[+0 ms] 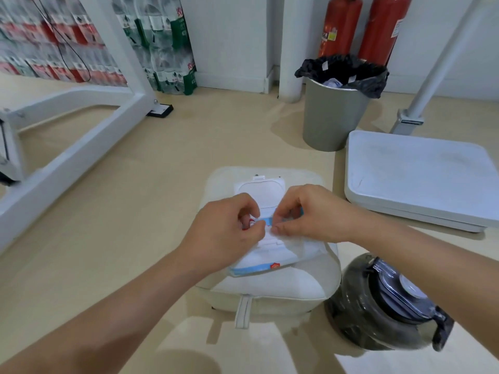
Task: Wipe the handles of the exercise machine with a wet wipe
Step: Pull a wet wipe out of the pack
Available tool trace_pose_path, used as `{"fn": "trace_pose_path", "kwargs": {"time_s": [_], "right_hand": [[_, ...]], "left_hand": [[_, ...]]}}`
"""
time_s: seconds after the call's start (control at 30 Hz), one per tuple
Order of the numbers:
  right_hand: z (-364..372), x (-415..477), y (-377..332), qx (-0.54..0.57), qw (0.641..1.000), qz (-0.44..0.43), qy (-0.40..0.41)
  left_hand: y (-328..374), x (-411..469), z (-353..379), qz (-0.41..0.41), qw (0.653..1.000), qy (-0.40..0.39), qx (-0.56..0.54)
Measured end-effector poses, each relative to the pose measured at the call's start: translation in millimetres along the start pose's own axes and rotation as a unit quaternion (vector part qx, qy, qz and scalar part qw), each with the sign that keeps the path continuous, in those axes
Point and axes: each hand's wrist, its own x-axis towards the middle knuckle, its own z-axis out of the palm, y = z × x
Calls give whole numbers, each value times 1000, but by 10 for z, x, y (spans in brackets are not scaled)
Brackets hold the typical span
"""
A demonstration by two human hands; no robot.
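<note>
Nearest to us, at the lower right, a dark translucent water jug stands on the floor just beside the right edge of a white padded seat. A grey strap loop hangs from the seat's near edge.

On the seat lies the wet wipe pack. Its blue-trimmed near end points to the seat's near edge, and its white flip lid stands open toward the far edge.

Both our hands are over the middle of the pack. The left hand has its fingers curled, thumb and forefinger pinched together at the pack's opening. The right hand meets it from the other side, its fingertips also pinched on the opening, almost touching the left thumb. A short blue strip of the pack shows between the two pinches. We cannot tell whether a wipe has been caught, as the spot is blurred.

Beyond the seat, to the right, a white flat platform sits on the floor. Behind it stands a grey waste bin with a black liner. Two red fire extinguishers are against the wall behind the bin. At left, the white machine frame runs across the floor, with shrink-wrapped water bottles stacked behind it.
</note>
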Motion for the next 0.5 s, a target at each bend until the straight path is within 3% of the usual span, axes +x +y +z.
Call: {"fn": "trace_pose_path", "kwargs": {"time_s": [0.13,0.3,0.4,0.5], "right_hand": [[87,33,-72,-80,996,-29,21],[140,29,-86,-55,998,-35,26],[139,42,-86,88,995,13,33],[20,74,-13,220,973,63,8]], "left_hand": [[-38,-20,-74,-54,993,-5,-107],[-105,-51,-93,-55,983,-9,-173],[-112,-90,-73,-21,991,-24,-130],[-122,-120,-60,58,997,-49,7]]}}
